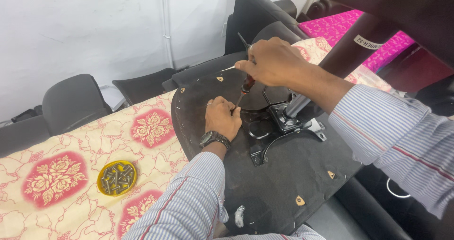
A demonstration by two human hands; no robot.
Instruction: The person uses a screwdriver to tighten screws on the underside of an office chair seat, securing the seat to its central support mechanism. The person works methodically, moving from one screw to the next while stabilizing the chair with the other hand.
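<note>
An upturned black chair seat lies on the table with a black metal tilt mechanism and a gas cylinder post fixed to its underside. My right hand grips a screwdriver with a dark red and black handle, tip pointing down at the mechanism's left arm. My left hand, with a wristwatch, rests on the seat and pinches at the screwdriver's tip, where a screw may sit but is too small to tell.
A yellow dish of dark screws sits on the floral cloth to the left. Black chair backs stand along the white wall. A pink patterned cloth lies at the far right.
</note>
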